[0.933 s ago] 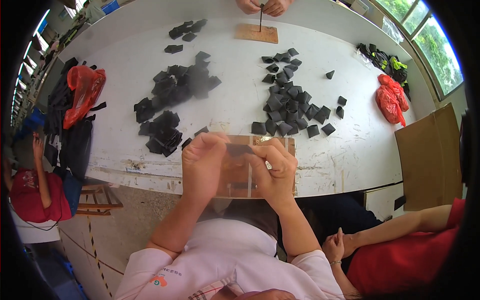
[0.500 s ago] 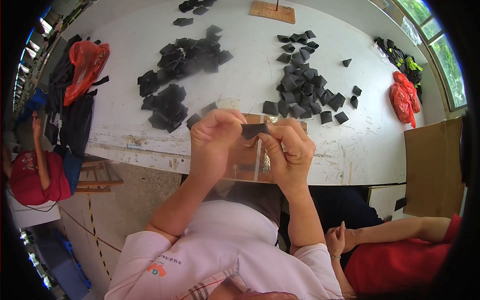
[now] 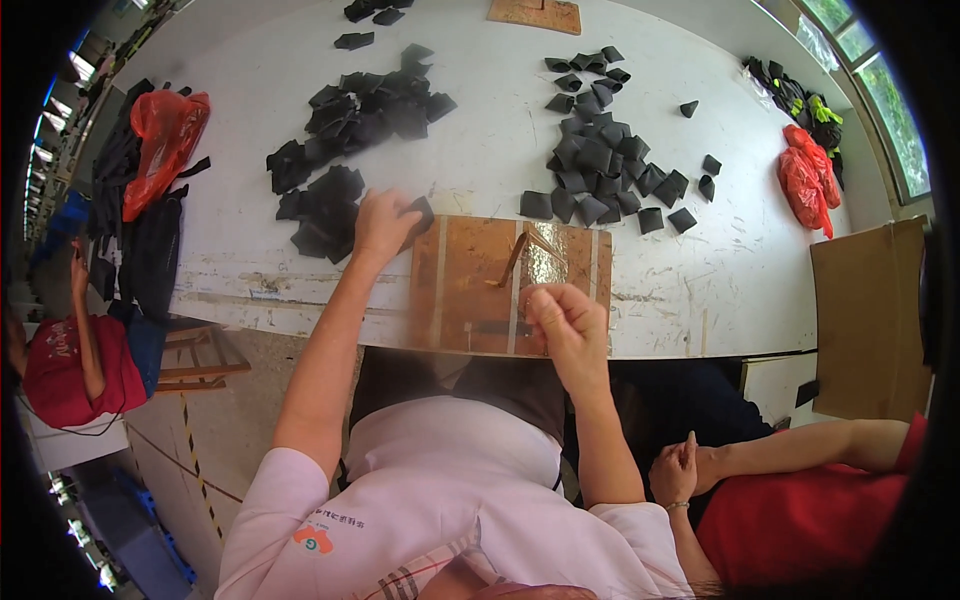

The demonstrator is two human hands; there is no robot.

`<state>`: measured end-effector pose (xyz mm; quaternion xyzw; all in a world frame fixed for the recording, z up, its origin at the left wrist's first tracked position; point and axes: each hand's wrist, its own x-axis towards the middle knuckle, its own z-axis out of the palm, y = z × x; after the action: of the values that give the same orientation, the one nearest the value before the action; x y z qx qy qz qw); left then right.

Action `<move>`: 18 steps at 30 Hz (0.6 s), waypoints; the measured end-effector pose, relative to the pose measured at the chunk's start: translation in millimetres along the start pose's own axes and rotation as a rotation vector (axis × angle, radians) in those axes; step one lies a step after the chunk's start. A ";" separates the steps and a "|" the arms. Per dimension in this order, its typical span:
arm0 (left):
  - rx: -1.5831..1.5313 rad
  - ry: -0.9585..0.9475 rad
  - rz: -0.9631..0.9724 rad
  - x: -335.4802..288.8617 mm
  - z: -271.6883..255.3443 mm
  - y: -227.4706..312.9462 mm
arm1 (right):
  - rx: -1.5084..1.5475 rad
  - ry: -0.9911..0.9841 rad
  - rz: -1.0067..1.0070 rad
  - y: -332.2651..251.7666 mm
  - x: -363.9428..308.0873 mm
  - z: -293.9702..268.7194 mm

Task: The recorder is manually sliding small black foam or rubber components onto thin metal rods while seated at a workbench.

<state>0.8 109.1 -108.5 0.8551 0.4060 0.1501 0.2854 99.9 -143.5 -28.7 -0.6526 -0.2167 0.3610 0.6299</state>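
Observation:
My left hand (image 3: 383, 228) reaches to the right side of the left pile of flat black pieces (image 3: 335, 212). Its fingers are closed on one black piece (image 3: 419, 222), beside the left edge of a brown wooden board (image 3: 455, 270). Over the right part of this board my right hand (image 3: 572, 325) is raised, thumb and fingers pinched together; no piece shows between them. A thin brown upright peg (image 3: 513, 262) stands on the board. Near the board's front edge lies a dark strip (image 3: 487, 327); I cannot tell what it is.
Folded black pieces (image 3: 595, 155) are heaped right of centre on the white table (image 3: 480, 130). Red plastic bags lie at the left (image 3: 165, 150) and right (image 3: 808, 180). A second board (image 3: 535, 14) is at the far edge. A person in red (image 3: 800, 500) sits close on my right.
My hands have parted. The left has moved left and taken hold of a black piece; the right has drawn down toward me. The piece both hands held is no longer between them.

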 end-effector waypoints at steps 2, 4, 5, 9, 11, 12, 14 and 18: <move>-0.031 0.164 0.254 2.5 -5.9 2.9 | -0.071 -0.093 0.024 8.7 -12.8 15.0; -0.243 0.203 0.238 -7.6 -22.5 24.5 | -0.304 -0.120 -0.207 17.1 -12.5 23.4; -0.354 0.065 0.140 -18.5 -37.7 45.1 | -0.352 -0.087 -0.264 17.4 -11.6 26.4; -1.057 -0.429 0.037 -69.2 -46.1 86.5 | -0.230 0.056 -0.153 18.2 -11.9 36.2; -0.921 -0.485 -0.009 -97.4 -38.1 97.0 | 0.025 0.055 -0.110 7.9 -11.0 39.9; -0.811 -0.436 0.019 -108.2 -37.7 105.0 | 0.278 0.065 -0.066 5.1 -11.1 40.7; -0.930 -0.458 0.047 -119.8 -34.3 106.6 | 0.387 0.001 0.011 15.9 -9.4 29.5; -1.469 -0.603 -0.239 -126.2 -36.6 110.1 | 0.664 -0.002 0.213 12.2 -7.0 14.1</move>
<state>-29.0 -31.8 -15.5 0.4032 0.1976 0.1097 0.8867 82.7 -140.7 -38.4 -0.4304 -0.0188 0.4763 0.7665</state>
